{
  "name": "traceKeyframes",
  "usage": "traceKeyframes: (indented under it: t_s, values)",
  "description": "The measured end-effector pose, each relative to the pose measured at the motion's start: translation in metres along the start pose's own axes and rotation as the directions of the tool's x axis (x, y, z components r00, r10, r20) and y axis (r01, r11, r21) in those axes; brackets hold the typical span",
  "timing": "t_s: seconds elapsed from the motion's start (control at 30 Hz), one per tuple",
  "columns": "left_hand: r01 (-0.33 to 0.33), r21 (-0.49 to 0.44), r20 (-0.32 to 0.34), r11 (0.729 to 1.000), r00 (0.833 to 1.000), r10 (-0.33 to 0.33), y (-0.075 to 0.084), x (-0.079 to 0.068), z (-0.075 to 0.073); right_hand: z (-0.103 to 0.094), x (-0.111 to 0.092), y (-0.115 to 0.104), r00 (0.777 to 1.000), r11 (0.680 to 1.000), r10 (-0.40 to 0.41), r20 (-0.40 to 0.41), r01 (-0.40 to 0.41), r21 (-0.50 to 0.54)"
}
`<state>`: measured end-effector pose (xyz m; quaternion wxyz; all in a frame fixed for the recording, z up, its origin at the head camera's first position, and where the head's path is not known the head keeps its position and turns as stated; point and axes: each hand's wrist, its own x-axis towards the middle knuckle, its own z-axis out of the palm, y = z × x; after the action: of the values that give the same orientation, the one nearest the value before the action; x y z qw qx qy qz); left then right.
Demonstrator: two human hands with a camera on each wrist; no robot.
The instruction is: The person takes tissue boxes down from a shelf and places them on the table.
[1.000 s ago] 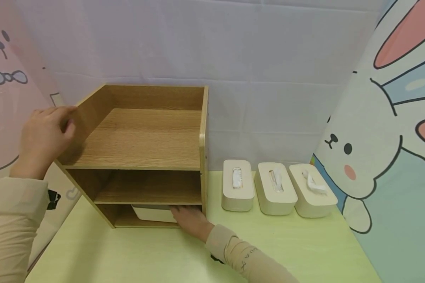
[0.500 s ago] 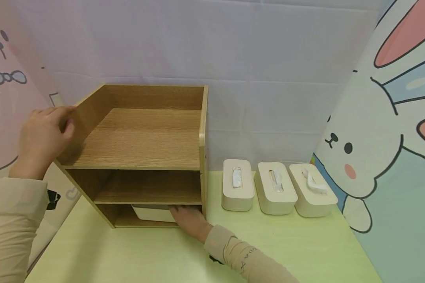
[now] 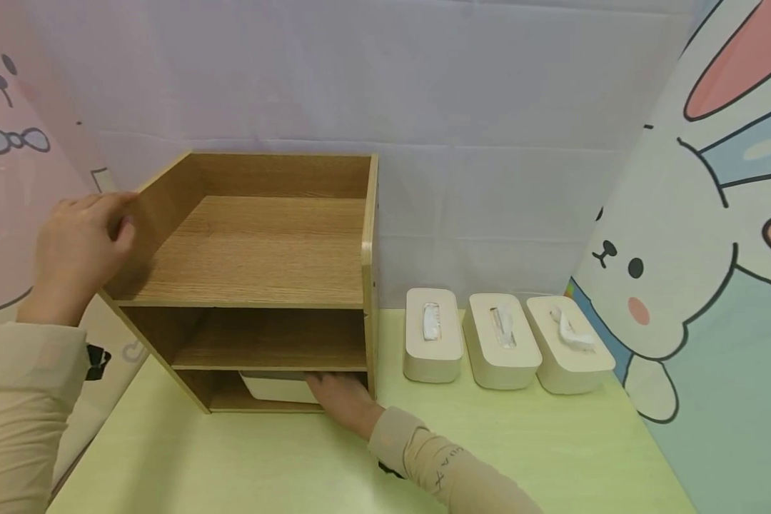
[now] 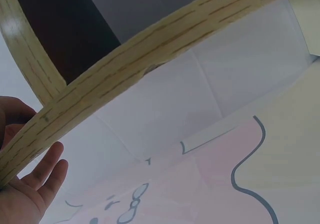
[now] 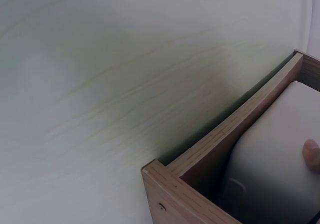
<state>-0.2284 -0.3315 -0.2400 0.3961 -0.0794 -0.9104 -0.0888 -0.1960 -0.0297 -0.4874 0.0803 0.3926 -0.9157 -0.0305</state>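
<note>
At the left stands a wooden shelf unit (image 3: 257,250). My left hand (image 3: 80,253) grips the upper edge of its left side panel; in the left wrist view the panel edge runs between thumb and fingers (image 4: 47,176). A white box (image 3: 279,387) with rounded corners, like the tissue boxes nearby, sits in the bottom compartment. My right hand (image 3: 347,403) reaches in from the front and holds the right part of this box. One fingertip lies on the pale face of the box (image 5: 280,149) in the right wrist view. The other fingers are partly hidden under the middle board.
Three white tissue boxes stand in a row right of the unit: a left one (image 3: 433,335), a middle one (image 3: 501,343) and a right one (image 3: 568,346). All rest on the light green table (image 3: 263,464). A white cloth (image 3: 520,107) hangs behind.
</note>
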Motion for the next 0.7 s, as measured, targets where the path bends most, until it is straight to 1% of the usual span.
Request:
traceKeyframes:
  t_s: [0.2,0.4,0.7]
  values:
    - [0.005,-0.007,0.002,1.000,1.000,-0.005,-0.0007,0.0005,-0.0002,0.0002,-0.0010,0.0013,0.997,0.999,-0.034,-0.063,0.034,-0.007]
    - [0.012,-0.006,0.014,1.000,1.000,-0.012,-0.0001,0.0001,-0.0005,-0.0023,-0.0032,0.0015,0.998,0.999,-0.035,-0.061,0.035,0.004]
    - [0.010,-0.001,0.019,1.000,1.000,-0.010,0.0005,0.0000,0.0001,-0.0066,-0.0085,0.0007,0.994,0.997,-0.062,-0.085,0.059,-0.039]
